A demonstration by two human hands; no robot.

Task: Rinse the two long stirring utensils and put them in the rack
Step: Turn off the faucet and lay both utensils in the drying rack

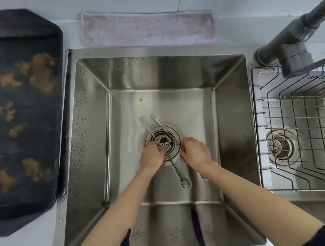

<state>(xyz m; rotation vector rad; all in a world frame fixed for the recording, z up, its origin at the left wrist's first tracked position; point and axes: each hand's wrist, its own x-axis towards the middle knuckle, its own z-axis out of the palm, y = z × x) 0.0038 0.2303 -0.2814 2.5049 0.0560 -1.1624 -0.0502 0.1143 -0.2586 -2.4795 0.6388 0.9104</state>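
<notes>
My left hand (152, 155) pinches left stirrer (148, 128) mid-shaft | my right hand (196, 152) pinches right stirrer (158, 122) | both fork tips beyond my fingers, over sink drain (162, 141) | wire rack (297, 127) well right.

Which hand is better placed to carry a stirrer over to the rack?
The right hand: it grips one stirrer and is nearer the rack, while the left hand sits farther away.
</notes>
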